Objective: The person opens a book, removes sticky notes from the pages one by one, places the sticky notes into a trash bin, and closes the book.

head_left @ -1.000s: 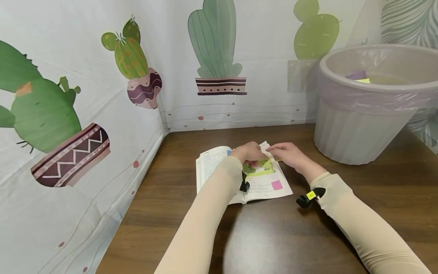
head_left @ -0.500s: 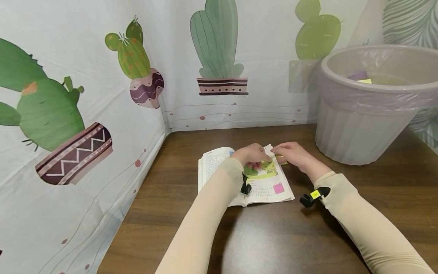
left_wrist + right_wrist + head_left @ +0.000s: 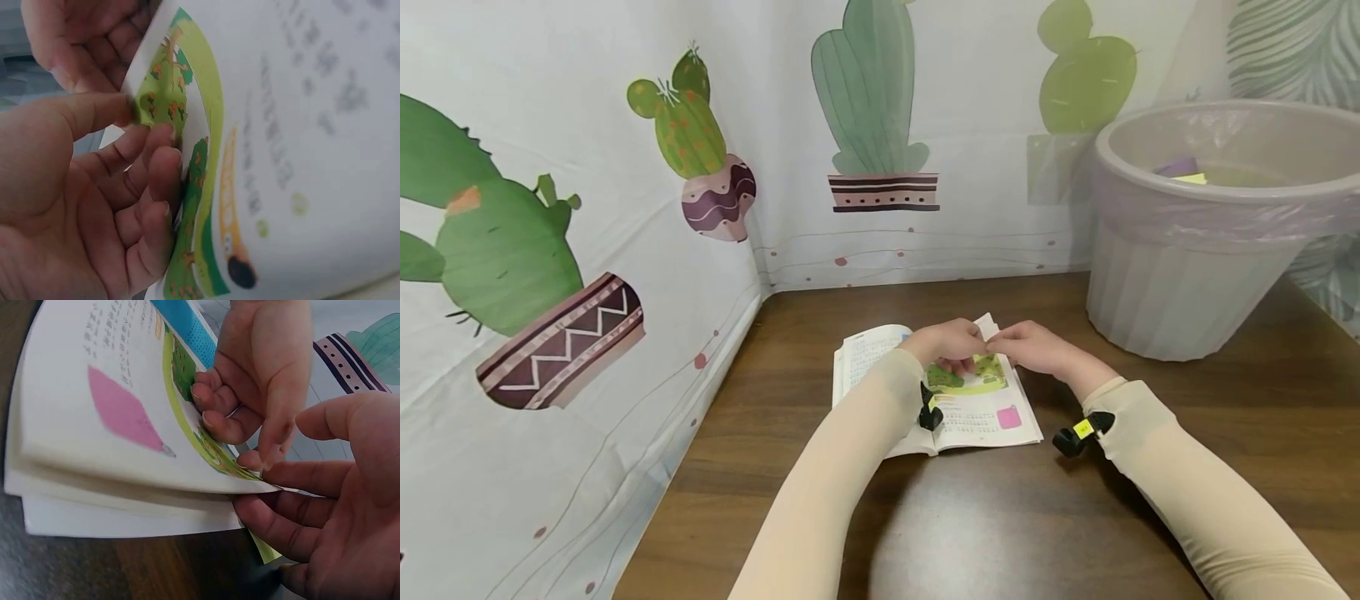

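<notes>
An open book (image 3: 977, 421) lies on the table, its right page printed with a green picture and a pink square. Over that page, my left hand (image 3: 953, 340) pinches its outer edge between thumb and index finger, the other fingers loosely curled. My right hand (image 3: 1037, 346) is at the same edge. The right wrist view shows the right hand's fingers (image 3: 281, 528) touching the page edges, with the thumb raised off the paper. A yellow-green paper strip (image 3: 265, 549) pokes out below the pages there. How far it goes in is hidden.
A large grey bin (image 3: 1180, 283) with a plastic liner stands at the back right, with purple and yellow pieces (image 3: 1182, 170) inside. White cloth (image 3: 790, 167) printed with cacti hangs behind and left of the brown wooden table (image 3: 760, 400).
My right hand has shifted slightly left, closer to my left hand at the page edge. The yellow strip seen beside the book half a second ago is now covered in the head view.
</notes>
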`<state>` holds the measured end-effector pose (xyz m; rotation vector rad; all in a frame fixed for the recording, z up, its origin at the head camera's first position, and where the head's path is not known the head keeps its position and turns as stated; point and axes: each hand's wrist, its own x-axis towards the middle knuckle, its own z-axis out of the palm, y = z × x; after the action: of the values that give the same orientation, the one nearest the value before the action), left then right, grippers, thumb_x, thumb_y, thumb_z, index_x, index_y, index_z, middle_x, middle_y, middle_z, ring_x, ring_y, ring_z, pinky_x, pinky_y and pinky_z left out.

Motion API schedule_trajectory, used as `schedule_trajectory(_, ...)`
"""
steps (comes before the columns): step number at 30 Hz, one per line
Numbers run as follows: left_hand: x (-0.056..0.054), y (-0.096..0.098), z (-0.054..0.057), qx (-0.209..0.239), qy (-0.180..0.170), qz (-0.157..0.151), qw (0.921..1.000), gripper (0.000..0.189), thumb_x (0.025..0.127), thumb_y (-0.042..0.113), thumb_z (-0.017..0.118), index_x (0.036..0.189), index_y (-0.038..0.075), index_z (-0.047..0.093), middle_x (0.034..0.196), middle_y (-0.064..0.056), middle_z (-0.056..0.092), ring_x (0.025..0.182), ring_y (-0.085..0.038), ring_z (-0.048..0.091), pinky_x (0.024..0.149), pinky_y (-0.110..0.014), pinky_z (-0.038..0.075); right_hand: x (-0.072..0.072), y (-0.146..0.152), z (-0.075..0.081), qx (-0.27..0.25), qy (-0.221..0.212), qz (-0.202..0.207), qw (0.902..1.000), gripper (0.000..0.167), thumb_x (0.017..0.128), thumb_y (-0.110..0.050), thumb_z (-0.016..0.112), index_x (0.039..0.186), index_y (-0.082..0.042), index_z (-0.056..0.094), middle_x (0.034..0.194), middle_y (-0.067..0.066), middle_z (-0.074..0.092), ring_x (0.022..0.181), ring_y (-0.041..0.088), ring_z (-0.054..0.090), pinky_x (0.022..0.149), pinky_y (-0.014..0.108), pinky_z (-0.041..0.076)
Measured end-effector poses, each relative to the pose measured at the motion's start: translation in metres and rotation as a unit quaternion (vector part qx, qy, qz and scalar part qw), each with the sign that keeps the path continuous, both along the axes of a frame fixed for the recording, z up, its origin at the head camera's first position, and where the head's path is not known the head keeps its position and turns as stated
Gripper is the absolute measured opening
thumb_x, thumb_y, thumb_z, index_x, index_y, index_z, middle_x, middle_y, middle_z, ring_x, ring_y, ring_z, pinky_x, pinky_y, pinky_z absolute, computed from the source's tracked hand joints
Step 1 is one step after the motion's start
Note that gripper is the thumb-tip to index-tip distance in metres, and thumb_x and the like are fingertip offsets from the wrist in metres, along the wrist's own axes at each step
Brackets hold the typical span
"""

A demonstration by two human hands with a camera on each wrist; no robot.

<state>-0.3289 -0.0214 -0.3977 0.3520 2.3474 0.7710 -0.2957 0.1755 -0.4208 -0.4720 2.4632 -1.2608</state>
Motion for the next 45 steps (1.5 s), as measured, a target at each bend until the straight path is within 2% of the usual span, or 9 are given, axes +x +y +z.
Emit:
schedule_trajectory(4,0.002,-0.004,0.001,0.017,0.011,-0.001,0.9998,0.022,0.106,0.034,0.054,0.114,0.015,0.062,0.083,-0.005,0.069,0.064,-0.015,0.064,0.059,-0.027,0.049,0.001,0.0,0.002,0.006,0.005,0.006,1.0,0.042,0.104,-0.033,0.055,0.132,-0.005,0.069,0.132,0.016,0.068,0.112,0.028,0.061,0.089,0.038,0.05)
schedule_trajectory(7,0.006,-0.008,0.006,0.036,0.018,0.008,0.9992,0.021,0.107,0.032,0.053,0.115,0.016,0.063,0.088,-0.006,0.07,0.066,-0.016,0.065,0.06,-0.028,0.05,0.001,0.001,0.0,0.007,0.006,0.01,0.9999,0.043,0.104,-0.033,0.055,0.133,-0.005,0.068,0.131,0.016,0.068,0.11,0.026,0.062,0.09,0.038,0.051)
schedule_trajectory(13,0.008,-0.021,0.018,0.055,0.028,0.007,0.9981,0.027,0.108,0.034,0.05,0.123,0.014,0.061,0.097,-0.007,0.07,0.071,-0.019,0.067,0.064,-0.03,0.05,0.001,0.001,-0.002,0.01,-0.001,0.019,0.9998,0.047,0.105,-0.035,0.054,0.137,-0.003,0.064,0.138,0.017,0.066,0.12,0.029,0.064,0.105,0.052,0.049)
schedule_trajectory(18,0.009,-0.043,0.019,0.049,0.058,-0.013,0.997,0.032,0.107,0.039,0.051,0.128,0.017,0.061,0.099,-0.004,0.073,0.079,-0.02,0.07,0.065,-0.031,0.048,0.003,0.0,-0.001,0.017,0.003,0.025,0.9995,0.048,0.104,-0.037,0.056,0.137,-0.004,0.065,0.137,0.016,0.067,0.119,0.027,0.063,0.105,0.049,0.049)
schedule_trajectory(24,0.022,-0.078,0.021,0.052,0.065,0.001,0.9965,0.033,0.105,0.046,0.054,0.129,0.025,0.061,0.101,-0.002,0.076,0.083,-0.02,0.069,0.071,-0.033,0.05,0.003,-0.001,0.0,0.022,0.0,0.037,0.9991,0.048,0.104,-0.038,0.056,0.138,-0.006,0.064,0.136,0.014,0.067,0.121,0.027,0.06,0.106,0.05,0.045)
schedule_trajectory(29,0.03,-0.103,0.019,0.07,0.062,0.007,0.9956,0.033,0.104,0.045,0.057,0.129,0.024,0.061,0.101,-0.005,0.075,0.078,-0.021,0.066,0.063,-0.032,0.046,0.003,0.0,0.002,0.025,0.004,0.05,0.9984,0.05,0.104,-0.038,0.058,0.141,-0.006,0.062,0.142,0.016,0.063,0.13,0.031,0.055,0.112,0.055,0.041)
schedule_trajectory(34,0.035,-0.125,0.013,0.089,0.069,0.029,0.9932,0.034,0.103,0.045,0.059,0.13,0.023,0.061,0.099,-0.007,0.073,0.075,-0.023,0.065,0.064,-0.031,0.047,0.006,-0.001,0.003,0.016,0.012,0.059,0.998,0.051,0.103,-0.036,0.059,0.144,-0.005,0.059,0.146,0.018,0.06,0.134,0.033,0.051,0.115,0.057,0.037)
schedule_trajectory(40,0.041,-0.151,0.007,0.104,0.068,0.07,0.9898,0.039,0.102,0.045,0.06,0.133,0.021,0.06,0.099,-0.008,0.074,0.081,-0.024,0.068,0.071,-0.033,0.05,0.009,-0.005,0.005,-0.004,0.009,0.051,0.9986,0.053,0.103,-0.036,0.059,0.146,-0.005,0.057,0.15,0.018,0.056,0.142,0.038,0.047,0.119,0.062,0.033)
schedule_trajectory(45,0.045,-0.167,0.002,0.111,0.075,0.1,0.986,0.039,0.103,0.046,0.059,0.133,0.022,0.06,0.101,-0.008,0.074,0.088,-0.025,0.07,0.078,-0.035,0.05,0.009,-0.008,0.004,-0.003,0.018,0.046,0.9988,0.052,0.103,-0.036,0.06,0.146,-0.007,0.058,0.149,0.017,0.058,0.135,0.033,0.051,0.116,0.058,0.037)
